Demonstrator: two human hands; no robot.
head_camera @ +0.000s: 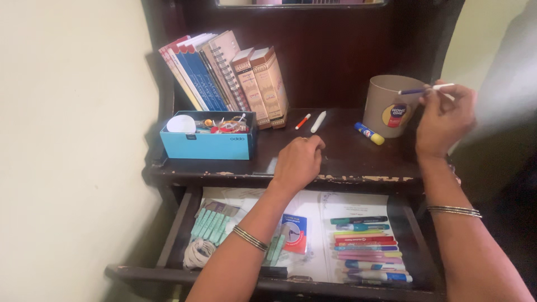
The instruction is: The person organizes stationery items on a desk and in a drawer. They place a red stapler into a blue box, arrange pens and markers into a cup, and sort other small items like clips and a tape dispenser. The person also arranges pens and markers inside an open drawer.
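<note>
Holding a blue-and-white pen level, long axis left-right, tip toward the beige cup, the right hand pinches it upper right; the left hand curls on the surface, fingertips hidden.

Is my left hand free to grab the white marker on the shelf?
Probably yes. The left hand rests on the shelf just below the white marker, with nothing lying between them; the red pen lies beside it but not in the way.

Head view, down, near the desk
</note>
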